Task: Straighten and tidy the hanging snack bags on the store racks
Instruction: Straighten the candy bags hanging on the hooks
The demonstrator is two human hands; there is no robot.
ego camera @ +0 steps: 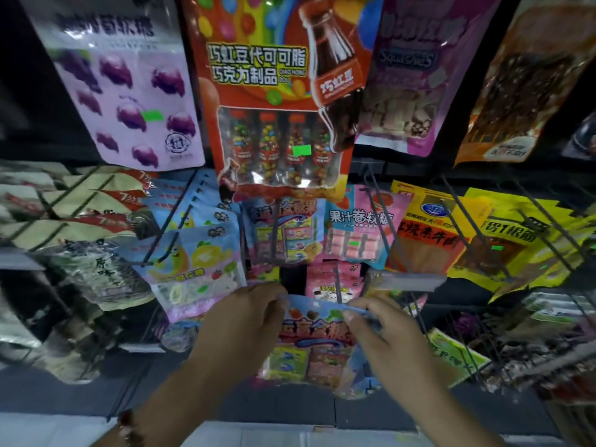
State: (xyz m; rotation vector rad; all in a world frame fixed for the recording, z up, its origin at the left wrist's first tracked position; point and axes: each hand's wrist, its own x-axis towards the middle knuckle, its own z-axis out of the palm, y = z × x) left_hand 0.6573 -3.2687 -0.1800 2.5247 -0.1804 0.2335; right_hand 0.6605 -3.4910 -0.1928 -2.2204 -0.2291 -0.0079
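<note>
- Holding one candy bag by its top edge: left hand pinches the upper left corner, right hand pinches the upper right, fingers curled over the header on both.
- Bag sits low centre in the head view, in front of the lower rack, below a matching candy bag on hook. Can't tell whether its hang hole is on a peg or free.
- Judgement: mid re-hang or squaring-up of this one bag; plenty of rack left to tidy.
- Risks:
  - Missing the peg: wire hooks are thin and dark against a dark backing, hole is hidden behind fingers.
  - Tearing the header if pulled sideways while on a peg.
  - Knocking neighbours: pink marshmallow bag is just behind, fruit gummy bag near the left hand and already tilted.
  - Bag looks limp; contents may sag and leave it crooked.
- Contents visible:
  - Held bag: small coloured boxes through clear window.
  - Red chocolate-bean pack above: four bottle-shaped tubes of coloured beans.
  - Pink roll-candy bag: pink pieces in a row.
  - Purple grape gummy bag: contents not visible, print only.
</note>
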